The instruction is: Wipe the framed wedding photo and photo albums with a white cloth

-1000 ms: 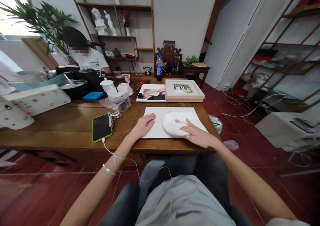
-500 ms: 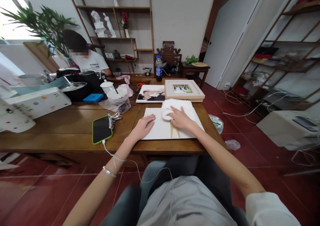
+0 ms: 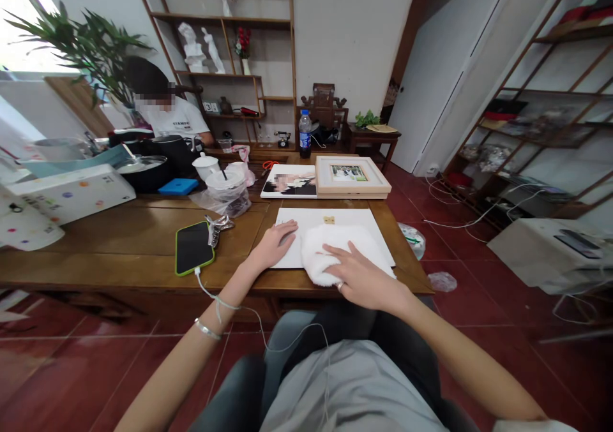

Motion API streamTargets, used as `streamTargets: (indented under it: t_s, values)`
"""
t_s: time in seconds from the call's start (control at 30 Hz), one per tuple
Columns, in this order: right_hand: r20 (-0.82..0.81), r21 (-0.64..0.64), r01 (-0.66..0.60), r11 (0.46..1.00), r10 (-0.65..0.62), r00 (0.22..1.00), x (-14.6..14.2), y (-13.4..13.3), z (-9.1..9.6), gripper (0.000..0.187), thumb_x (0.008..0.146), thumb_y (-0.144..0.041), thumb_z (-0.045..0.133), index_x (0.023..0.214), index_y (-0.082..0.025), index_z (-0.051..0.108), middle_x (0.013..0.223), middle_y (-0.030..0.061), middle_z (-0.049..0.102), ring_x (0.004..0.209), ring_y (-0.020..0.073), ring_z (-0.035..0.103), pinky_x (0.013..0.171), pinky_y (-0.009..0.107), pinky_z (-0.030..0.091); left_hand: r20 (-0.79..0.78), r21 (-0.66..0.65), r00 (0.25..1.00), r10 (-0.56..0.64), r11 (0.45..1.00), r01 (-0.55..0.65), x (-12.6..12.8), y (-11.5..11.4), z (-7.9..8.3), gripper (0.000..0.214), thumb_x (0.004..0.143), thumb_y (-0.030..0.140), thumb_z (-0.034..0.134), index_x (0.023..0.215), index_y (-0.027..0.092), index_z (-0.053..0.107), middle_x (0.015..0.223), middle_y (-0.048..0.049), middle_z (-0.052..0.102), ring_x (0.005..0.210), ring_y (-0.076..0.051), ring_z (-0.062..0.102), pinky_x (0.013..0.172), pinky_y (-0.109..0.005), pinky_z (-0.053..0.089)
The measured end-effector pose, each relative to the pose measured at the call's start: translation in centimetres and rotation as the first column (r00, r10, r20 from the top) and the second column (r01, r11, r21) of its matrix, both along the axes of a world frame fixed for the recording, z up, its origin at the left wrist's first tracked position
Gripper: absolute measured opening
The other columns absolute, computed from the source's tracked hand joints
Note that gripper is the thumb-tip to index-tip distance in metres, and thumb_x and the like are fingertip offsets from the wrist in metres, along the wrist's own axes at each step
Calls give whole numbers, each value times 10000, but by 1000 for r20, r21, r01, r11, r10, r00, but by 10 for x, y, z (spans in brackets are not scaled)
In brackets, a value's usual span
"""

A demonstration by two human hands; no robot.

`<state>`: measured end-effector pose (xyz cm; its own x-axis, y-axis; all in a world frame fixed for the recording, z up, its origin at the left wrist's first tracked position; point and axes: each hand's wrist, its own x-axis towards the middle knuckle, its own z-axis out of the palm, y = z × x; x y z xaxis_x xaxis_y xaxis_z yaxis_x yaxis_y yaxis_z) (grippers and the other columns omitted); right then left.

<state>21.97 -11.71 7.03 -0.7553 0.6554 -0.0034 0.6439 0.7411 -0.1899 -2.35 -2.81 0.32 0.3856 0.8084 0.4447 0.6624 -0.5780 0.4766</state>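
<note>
A fluffy white towel (image 3: 318, 253), bunched up, lies on a white board (image 3: 290, 253) at the table's near edge. My right hand (image 3: 359, 275) presses on it and grips it, some fingertips sunk in its folds. My left hand (image 3: 274, 245) rests flat on the board's left side, fingers stretched out, holding nothing. Beyond the towel, a small yellowish figure (image 3: 329, 220) shows near the top of the board. The towel and my right hand hide whatever lies beneath them.
Behind the board are a photo print (image 3: 287, 182) and a wooden picture frame (image 3: 354, 177). A phone (image 3: 194, 248) on a white cable lies left. A bottle (image 3: 304, 135), plastic cup (image 3: 225, 180), blue box (image 3: 178, 186) and pots stand farther back. A person (image 3: 167, 113) sits across the table.
My right hand has pulled the towel toward me, from the board's upper part to its near edge. The small figure at the top is now uncovered. My left hand has stayed put.
</note>
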Motion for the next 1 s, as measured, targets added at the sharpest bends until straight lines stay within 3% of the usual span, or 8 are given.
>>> streamTargets:
  t_s: [0.27, 0.4, 0.53, 0.67, 0.8, 0.9, 1.0]
  values:
    - [10, 56, 247, 967, -248, 969, -27, 81, -10, 508, 760, -99, 383, 1251, -194, 476, 1384, 163, 391, 1366, 262, 164, 1000, 655, 170, 28, -17, 999, -22, 1000, 22, -1, 1, 0, 388, 888, 359, 409, 1142, 132, 596, 1229, -118, 575, 1205, -229, 482, 1052, -393, 341]
    - [13, 134, 295, 946, -300, 954, -43, 106, -10, 475, 780, -124, 396, 1239, -198, 493, 1378, 148, 407, 1346, 310, 184, 963, 698, 166, 31, -30, 1000, 7, 1000, -6, 0, 0, 2, 424, 910, 373, 354, 1200, 133, 549, 1258, -117, 552, 1193, -236, 492, 1041, -408, 349]
    - [10, 200, 218, 955, -225, 974, -53, 94, -13, 437, 774, -137, 440, 1200, -164, 536, 1386, 165, 400, 1332, 331, 212, 982, 683, 139, 81, 11, 996, 26, 1000, -27, -1, 0, 1, 486, 929, 384, 283, 1266, 91, 478, 1316, -139, 493, 1242, -227, 439, 1064, -390, 323]
    - [-10, 173, -37, 984, 39, 999, -52, 57, -13, 380, 745, -103, 468, 1097, -164, 597, 1334, 168, 466, 1340, 268, 237, 1033, 612, 134, 116, 21, 993, 33, 999, -36, 0, 0, 1, 532, 937, 405, 243, 1316, 75, 415, 1383, -133, 411, 1302, -213, 352, 1095, -384, 270]
    - [-66, 101, -240, 966, 247, 967, -36, 31, -9, 338, 703, -58, 487, 987, -168, 636, 1229, 150, 565, 1320, 209, 301, 1081, 516, 124, 121, -14, 992, 42, 999, -41, 1, -3, 5, 555, 937, 432, 228, 1259, 62, 486, 1342, -144, 458, 1275, -217, 394, 1084, -365, 288]
    - [-130, 28, -249, 968, 250, 959, -20, 30, -3, 316, 668, -23, 483, 866, -196, 659, 1172, 86, 614, 1200, 195, 465, 1099, 438, 146, 85, -55, 996, 31, 998, -26, 1, -4, 6, 511, 946, 410, 217, 1167, 120, 575, 1255, -109, 554, 1204, -206, 484, 1040, -329, 351]
    - [-170, -22, -194, 981, 187, 967, -5, 35, 1, 299, 635, -6, 464, 741, -211, 655, 869, 12, 698, 934, 178, 608, 1077, 366, 222, 52, -47, 999, 11, 999, -8, 1, -3, 6, 429, 940, 375, 269, 1118, 189, 611, 1219, -50, 591, 1162, -192, 524, 1013, -297, 376]
